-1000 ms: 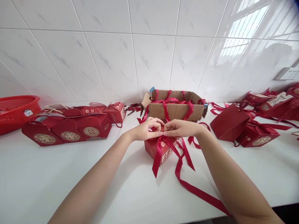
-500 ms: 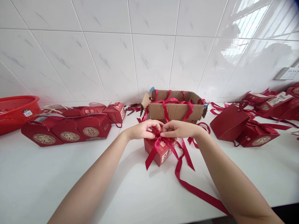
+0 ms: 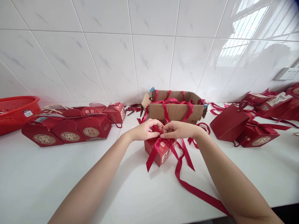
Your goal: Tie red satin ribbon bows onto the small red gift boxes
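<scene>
A small red gift box (image 3: 161,152) stands on the white table below my hands, with a red ribbon (image 3: 153,155) bowed over its top and tails hanging down its front. My left hand (image 3: 149,130) pinches the ribbon at the left of the knot. From the right, my right hand (image 3: 175,129) has thumb and fingers closed on the ribbon beside the knot. The fingertips nearly meet and partly hide the knot. One long ribbon end (image 3: 196,190) trails from the box toward the table's front edge, passing by my right forearm.
Behind the box is a cardboard box (image 3: 175,111) with ribbons over its rim. Red boxes (image 3: 93,130) and a red basket (image 3: 21,115) stand left. More red boxes (image 3: 230,123) and loose ribbons lie right. Scissors (image 3: 131,112) lie near the wall.
My left fingers have shifted slightly at the knot, and the left ribbon tail has moved a little to the right. My right hand has hardly moved.
</scene>
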The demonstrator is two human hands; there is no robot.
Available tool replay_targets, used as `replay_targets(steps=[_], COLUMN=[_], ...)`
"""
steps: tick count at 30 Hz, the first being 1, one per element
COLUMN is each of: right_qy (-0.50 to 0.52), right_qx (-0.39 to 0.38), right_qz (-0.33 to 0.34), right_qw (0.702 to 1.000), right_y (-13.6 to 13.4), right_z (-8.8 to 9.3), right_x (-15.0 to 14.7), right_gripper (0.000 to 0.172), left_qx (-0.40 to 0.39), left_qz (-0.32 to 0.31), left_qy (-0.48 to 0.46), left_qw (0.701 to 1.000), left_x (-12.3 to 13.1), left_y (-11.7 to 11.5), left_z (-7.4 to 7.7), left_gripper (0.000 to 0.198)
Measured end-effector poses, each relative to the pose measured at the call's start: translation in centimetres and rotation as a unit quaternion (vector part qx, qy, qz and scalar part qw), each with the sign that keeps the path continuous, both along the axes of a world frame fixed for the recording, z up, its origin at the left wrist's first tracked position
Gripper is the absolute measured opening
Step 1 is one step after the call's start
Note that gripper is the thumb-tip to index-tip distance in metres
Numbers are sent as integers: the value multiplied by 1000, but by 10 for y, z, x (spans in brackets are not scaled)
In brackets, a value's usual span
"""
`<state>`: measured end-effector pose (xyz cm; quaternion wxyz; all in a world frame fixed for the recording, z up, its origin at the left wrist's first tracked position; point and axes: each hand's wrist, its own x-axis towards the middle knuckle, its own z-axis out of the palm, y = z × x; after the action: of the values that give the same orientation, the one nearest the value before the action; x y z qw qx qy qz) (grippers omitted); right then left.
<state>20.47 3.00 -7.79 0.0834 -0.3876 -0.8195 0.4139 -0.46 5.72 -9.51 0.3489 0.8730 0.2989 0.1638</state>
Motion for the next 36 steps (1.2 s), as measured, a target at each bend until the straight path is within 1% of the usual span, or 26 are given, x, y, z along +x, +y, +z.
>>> replay_targets(steps=[6,11,13,14,16,19,20,22,23,24,26,27,32,36], right_qy=[-10,-16,-19,-19,-18,-18,-19,-19,-19,-18,-17,-16,-18,-24], right_qx=[7,9,14,16,19,19,18,19,19,20,23,24,27,30], right_qz=[9,12,10,9,10,8,6,3,2,2,1,0,-15,-18], right_qw=[1000,1000,1000,1000,1000,1000,1000,1000,1000,1000,1000,1000,999,999], right_y=[0,1,1,1,0,-1,-1,-2,-2,-3,-3,-3,-4,-4], right_z=[-1,-3,-3,-3,-3,-2,-2,0,0,1,1,2,1,0], right_x=[1,1,1,1,1,0,0,-1,-2,-2,-3,-3,-3,-4], right_gripper=[39,40,41,41,41,42,42,41,41,40,39,39,43,46], left_qx=[97,198,220,218,186,97,72,50,51,56,70,75,83,92], left_qz=[17,5,2,3,15,47,60,86,96,103,104,99,74,77], left_qy=[42,77,86,91,100,107,108,111,116,123,140,145,143,141], left_qw=[994,977,972,972,977,988,990,989,987,985,982,982,983,983], left_x=[1,1,0,-1,-3,-6,-6,-5,-4,-3,-1,0,1,0], left_y=[-9,-15,-17,-17,-18,-18,-18,-17,-16,-16,-16,-16,-16,-17], left_z=[10,18,20,21,23,23,23,22,22,21,20,19,19,21], left_gripper=[13,11,9,10,17,31,29,19,21,28,39,40,29,27])
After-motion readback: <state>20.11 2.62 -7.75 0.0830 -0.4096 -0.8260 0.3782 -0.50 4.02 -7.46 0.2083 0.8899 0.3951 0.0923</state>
